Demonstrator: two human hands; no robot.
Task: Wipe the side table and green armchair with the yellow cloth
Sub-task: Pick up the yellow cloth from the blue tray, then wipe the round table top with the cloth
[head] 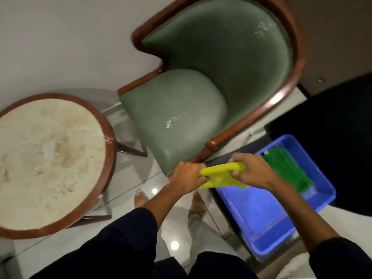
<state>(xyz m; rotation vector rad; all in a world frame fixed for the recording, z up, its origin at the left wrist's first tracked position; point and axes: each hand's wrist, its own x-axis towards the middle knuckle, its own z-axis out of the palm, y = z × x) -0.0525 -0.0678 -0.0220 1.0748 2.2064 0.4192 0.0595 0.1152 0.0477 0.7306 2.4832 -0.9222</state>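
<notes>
Both hands closed on the yellow cloth, held in the air between them. Left hand fisted around the cloth's left end; right hand gripping the right end, fingers curled over the top fold. Cloth bunched and stretched between the two, hanging a little below the grip. Dark sleeves pushed up both forearms.

Head view, looking down. Cloth sits just off the near front corner of the green armchair, above the floor and the left edge of a blue tub. Armchair fills the far centre: green seat cushion and curved back, brown wooden frame round it, shiny patches on seat and backrest. Side table, the round desk, stands at left, just beside the chair: pale stone-look top, brown wooden rim, thin dark legs. Blue tub on the floor at near right, holding a folded green cloth at its far end. Pale glossy tiled floor with light reflections; two bare feet below the hands.
</notes>
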